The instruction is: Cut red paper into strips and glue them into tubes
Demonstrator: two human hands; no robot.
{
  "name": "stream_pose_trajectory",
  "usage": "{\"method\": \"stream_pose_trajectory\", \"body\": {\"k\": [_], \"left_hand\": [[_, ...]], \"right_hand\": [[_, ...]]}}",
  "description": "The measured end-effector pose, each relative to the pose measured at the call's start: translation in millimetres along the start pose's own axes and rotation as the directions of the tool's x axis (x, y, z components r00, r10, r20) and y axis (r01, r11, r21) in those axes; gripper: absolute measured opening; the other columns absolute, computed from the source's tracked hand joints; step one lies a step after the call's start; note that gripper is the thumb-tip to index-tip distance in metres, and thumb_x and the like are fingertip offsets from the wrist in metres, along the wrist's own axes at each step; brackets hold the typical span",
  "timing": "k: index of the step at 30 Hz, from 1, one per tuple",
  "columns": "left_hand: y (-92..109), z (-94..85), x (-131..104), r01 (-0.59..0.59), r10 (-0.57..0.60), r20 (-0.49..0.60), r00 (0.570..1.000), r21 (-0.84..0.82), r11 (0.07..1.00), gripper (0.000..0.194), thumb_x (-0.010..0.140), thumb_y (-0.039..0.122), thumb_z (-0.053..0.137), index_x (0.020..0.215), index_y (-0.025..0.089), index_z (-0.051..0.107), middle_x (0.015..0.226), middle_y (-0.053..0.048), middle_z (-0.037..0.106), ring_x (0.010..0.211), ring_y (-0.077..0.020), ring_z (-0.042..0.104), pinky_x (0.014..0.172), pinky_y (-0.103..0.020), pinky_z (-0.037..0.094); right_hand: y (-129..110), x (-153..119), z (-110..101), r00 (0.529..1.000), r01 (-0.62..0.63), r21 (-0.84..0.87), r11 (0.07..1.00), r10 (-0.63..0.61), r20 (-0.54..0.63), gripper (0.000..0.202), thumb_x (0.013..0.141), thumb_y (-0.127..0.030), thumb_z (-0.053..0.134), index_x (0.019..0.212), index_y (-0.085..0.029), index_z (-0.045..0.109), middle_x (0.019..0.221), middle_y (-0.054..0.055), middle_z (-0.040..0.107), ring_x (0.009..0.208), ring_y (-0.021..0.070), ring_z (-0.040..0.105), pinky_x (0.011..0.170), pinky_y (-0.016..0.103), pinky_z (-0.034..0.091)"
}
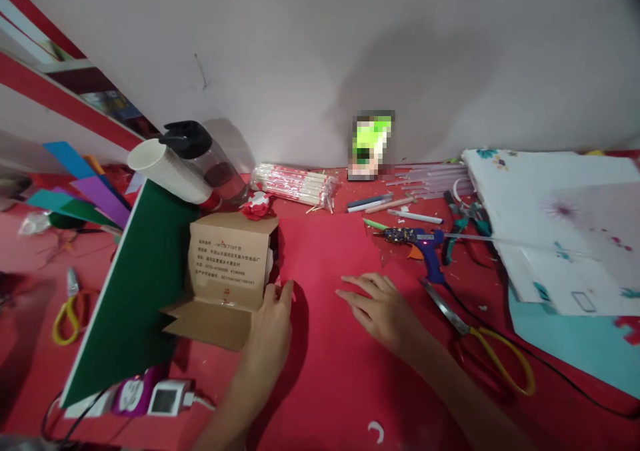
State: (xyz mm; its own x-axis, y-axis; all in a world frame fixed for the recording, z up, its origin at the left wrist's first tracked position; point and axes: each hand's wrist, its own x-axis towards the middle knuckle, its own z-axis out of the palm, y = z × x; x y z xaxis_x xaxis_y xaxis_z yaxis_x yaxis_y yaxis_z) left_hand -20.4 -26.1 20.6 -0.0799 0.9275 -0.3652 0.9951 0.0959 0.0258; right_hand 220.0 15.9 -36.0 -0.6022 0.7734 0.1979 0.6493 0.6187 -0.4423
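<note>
A sheet of red paper (320, 257) lies on the red table between my hands. My left hand (273, 321) is at the right side of an open cardboard box (227, 254), its fingers bent by the box's edge; whether they grip anything is hidden. Over the red paper, my right hand (380, 307) has its fingers apart and holds nothing. A blue glue gun (425, 241) with a small red light lies beyond my right hand, a clear stick in its back end. Yellow-handled scissors (470, 331) rest right of my right forearm.
A green board (140, 291) leans left of the box, near a paper cup (170, 171) and a jug (215, 164). Wrapped sticks (295, 184), a phone (370, 145) and pens stand or lie along the wall. Pliers (465, 221) and white sheets (550, 217) are at the right.
</note>
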Motion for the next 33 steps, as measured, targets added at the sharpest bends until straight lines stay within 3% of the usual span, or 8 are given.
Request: {"method": "stream_pose_trajectory", "body": {"k": [4, 17, 23, 33], "left_hand": [[2, -5.2, 6, -0.007, 0.009, 0.029, 1.0, -0.045, 0.999, 0.066, 0.088, -0.008, 0.041, 0.146, 0.022, 0.05, 0.128, -0.013, 0.062, 0.103, -0.021, 0.072, 0.073, -0.026, 0.053], [-4, -7.4, 9, 0.003, -0.005, -0.022, 1.0, -0.113, 0.994, 0.054, 0.096, -0.001, 0.041, 0.142, 0.023, 0.057, 0.122, -0.011, 0.069, 0.099, -0.0198, 0.073, 0.072, -0.025, 0.053], [-6, -4.4, 9, -0.033, 0.028, -0.046, 0.999, -0.107, 0.994, 0.054, 0.094, -0.002, 0.043, 0.142, 0.021, 0.056, 0.122, -0.011, 0.068, 0.102, -0.0194, 0.072, 0.078, -0.027, 0.055], [-1, -1.8, 7, -0.02, 0.016, -0.104, 0.994, -0.039, 0.999, 0.052, 0.092, -0.002, 0.041, 0.136, 0.019, 0.059, 0.121, -0.013, 0.067, 0.098, -0.0216, 0.071, 0.072, -0.028, 0.054]], "right_hand": [[5, 1, -2, 1.0, -0.027, 0.006, 1.0, 0.027, -0.002, 0.042, 0.092, -0.009, 0.059, 0.122, -0.032, 0.078, 0.132, 0.009, 0.073, 0.109, 0.0295, 0.063, 0.091, 0.051, 0.054], [10, -2, -1, 1.0, 0.007, -0.011, 1.0, -0.008, -0.021, 0.037, 0.097, -0.014, 0.058, 0.123, -0.031, 0.077, 0.136, 0.006, 0.071, 0.107, 0.0267, 0.061, 0.092, 0.046, 0.052], [13, -3, 1, 1.0, 0.017, -0.029, 0.999, -0.017, -0.008, 0.038, 0.097, -0.015, 0.058, 0.126, -0.033, 0.075, 0.138, 0.004, 0.07, 0.11, 0.0265, 0.06, 0.093, 0.045, 0.053], [13, -2, 3, 1.0, 0.009, -0.065, 0.998, -0.008, 0.021, 0.041, 0.095, -0.014, 0.061, 0.128, -0.035, 0.075, 0.14, 0.003, 0.068, 0.111, 0.0263, 0.058, 0.096, 0.045, 0.051]]}}
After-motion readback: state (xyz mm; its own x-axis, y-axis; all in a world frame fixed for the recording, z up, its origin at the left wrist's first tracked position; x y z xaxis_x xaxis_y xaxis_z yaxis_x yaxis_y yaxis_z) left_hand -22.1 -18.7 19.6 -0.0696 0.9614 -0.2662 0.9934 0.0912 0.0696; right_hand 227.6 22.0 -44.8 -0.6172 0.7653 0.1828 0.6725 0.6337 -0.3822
